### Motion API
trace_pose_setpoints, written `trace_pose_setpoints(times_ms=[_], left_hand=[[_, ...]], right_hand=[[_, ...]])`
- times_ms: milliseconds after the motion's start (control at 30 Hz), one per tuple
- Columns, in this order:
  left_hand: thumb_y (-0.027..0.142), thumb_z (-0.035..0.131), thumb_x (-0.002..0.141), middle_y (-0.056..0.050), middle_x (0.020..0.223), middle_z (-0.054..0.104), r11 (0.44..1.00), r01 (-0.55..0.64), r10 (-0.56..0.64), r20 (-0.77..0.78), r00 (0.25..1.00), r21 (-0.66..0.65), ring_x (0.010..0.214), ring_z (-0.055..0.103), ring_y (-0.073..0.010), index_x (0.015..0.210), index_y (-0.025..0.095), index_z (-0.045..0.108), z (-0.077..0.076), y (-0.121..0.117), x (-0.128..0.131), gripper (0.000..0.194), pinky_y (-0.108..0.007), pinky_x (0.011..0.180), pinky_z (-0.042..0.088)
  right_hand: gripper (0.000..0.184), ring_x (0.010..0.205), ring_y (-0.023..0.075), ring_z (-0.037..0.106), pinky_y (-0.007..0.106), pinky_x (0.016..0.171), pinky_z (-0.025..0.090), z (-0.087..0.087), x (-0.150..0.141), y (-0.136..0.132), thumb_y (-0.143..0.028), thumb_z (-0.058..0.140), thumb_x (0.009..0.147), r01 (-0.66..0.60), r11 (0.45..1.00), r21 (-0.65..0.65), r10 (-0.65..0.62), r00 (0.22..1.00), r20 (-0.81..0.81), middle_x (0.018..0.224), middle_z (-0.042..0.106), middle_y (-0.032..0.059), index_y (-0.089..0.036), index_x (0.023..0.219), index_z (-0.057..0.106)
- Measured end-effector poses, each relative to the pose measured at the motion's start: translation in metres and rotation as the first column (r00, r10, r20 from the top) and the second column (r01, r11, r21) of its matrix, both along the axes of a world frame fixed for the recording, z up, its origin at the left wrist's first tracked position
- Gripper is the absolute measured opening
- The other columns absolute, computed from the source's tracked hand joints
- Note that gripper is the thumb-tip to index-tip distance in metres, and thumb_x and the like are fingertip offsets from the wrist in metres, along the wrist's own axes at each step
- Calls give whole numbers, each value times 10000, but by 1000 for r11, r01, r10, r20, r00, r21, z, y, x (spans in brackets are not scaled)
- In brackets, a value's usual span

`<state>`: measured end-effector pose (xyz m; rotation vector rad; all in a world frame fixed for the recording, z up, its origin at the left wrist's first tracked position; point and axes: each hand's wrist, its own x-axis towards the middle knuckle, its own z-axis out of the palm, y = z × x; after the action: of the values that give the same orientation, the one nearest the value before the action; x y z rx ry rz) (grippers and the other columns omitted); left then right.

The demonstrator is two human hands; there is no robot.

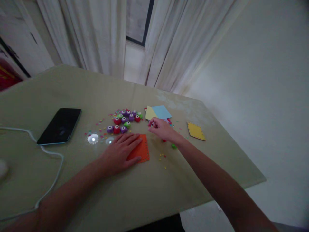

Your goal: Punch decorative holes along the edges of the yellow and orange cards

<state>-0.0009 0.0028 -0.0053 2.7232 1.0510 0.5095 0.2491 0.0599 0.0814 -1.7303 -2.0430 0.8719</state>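
My left hand (122, 151) lies flat with its fingers spread over the left part of an orange square (142, 151) on the table. Small marks run along the square's visible edges. Past its upper right corner, my right hand (160, 128) is raised with thumb and fingers pinched together; whatever they hold is too small to make out. Beyond my left hand stand several red, purple and green eyeball figures (124, 120). Just behind my right hand are blue paper (162, 111) and pale yellow paper (150, 113). Tiny yellow bits (162, 155) lie right of the orange square.
A black tablet (60, 125) rests at the left with a white cable (60, 164) running past it. Two clear round pieces (93, 139) sit among colored bits. A yellow stitched-looking square (196, 131) lies to the right, and a green piece (174, 146) is beside my right forearm.
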Motion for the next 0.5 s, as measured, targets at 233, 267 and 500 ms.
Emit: trace_pose_setpoints(times_ms=[233,267,500], left_hand=[[614,581,1039,-104,1607,591,1000,18,-18,-7,1000,-25,1478,495,-380,1567,229,586,7,-1,0,653,-582,1249,317],[606,589,1036,-104,1604,593,999,23,-23,-10,1000,-28,1477,497,-380,1558,229,594,8,-1,0,644,-586,1250,317],[585,579,1038,-106,1668,529,999,18,-20,-42,999,-51,1501,487,-359,1635,210,502,9,0,-1,709,-569,1251,346]], right_hand=[[372,1189,226,656,376,1069,480,-32,-67,18,-165,709,982,-289,910,298,282,957,68,1323,703,111,-203,1352,715],[336,1227,233,653,384,1100,469,-34,-72,19,-191,706,1001,-290,908,302,277,957,86,1343,705,114,-208,1336,730],[173,1020,250,728,339,902,505,-35,-45,-8,-282,733,1005,113,961,254,-175,956,237,1101,801,117,-169,1128,781]])
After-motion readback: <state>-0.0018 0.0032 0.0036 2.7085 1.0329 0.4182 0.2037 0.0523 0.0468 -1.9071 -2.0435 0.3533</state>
